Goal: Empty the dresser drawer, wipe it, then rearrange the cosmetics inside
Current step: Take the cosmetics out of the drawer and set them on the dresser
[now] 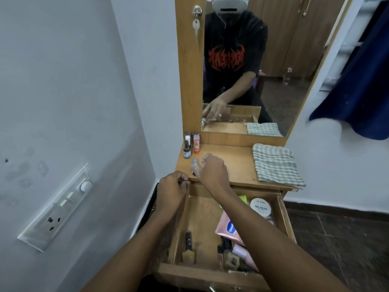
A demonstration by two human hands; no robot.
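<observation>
While the emptying step is under way, far from finished: drawer (282, 213) pulled open and holding plenty, namely a white nail polish remover tub (261, 207) at the back right, a pink Vaseline pouch (228, 227) just in front of it, a pale pink tube (244, 253) near the front, dark slim items along the front, one of them a black tube (188, 239) at the left. Only 3 small bottles (190, 145) moved out so far, standing upright in a tight cluster at the back left corner of the desk (231, 161), close against the mirror frame (189, 70). Right hand (212, 171) reaching over the desk edge, grip pinching a small greyish bottle (194, 165) just in front of that cluster; touching the surface or just above it, cannot tell through the blur. Left hand (172, 191) curled loosely at the front left corner of the desk, fingers pressed together, apparently holding nothing, though cannot tell for sure. Folded checked cloth (275, 163) lying unused on the right of the desk, so wiping not begun, judging by that. Left to do: rest of the contents out, wipe, then rearranging.
</observation>
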